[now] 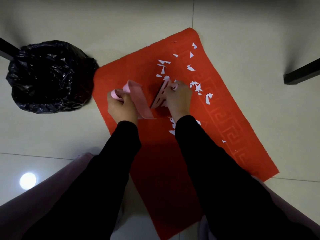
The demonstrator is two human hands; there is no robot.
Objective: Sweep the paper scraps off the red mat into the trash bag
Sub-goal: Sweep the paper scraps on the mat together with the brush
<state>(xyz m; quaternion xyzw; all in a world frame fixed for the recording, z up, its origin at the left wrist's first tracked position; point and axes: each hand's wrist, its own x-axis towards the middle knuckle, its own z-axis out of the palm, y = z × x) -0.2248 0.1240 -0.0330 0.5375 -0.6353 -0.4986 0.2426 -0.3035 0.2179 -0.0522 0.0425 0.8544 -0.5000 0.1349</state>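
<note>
A red mat (173, 153) lies on the tiled floor. Several white paper scraps (192, 68) are scattered over its far right part, and a few more scraps (172, 125) lie beside my right forearm. My left hand (121, 108) grips the handle of a pink dustpan (141, 101), which rests on the mat. My right hand (178, 97) grips a small pink brush (160, 96) with dark bristles, standing on the mat just right of the dustpan. A black trash bag (50, 77) stands open on the floor left of the mat.
Dark furniture legs reach in at the far left (7, 51) and at the right (301, 75). My knees in purplish trousers (52, 187) frame the bottom of the view. A light reflection shines on the floor tiles at lower left.
</note>
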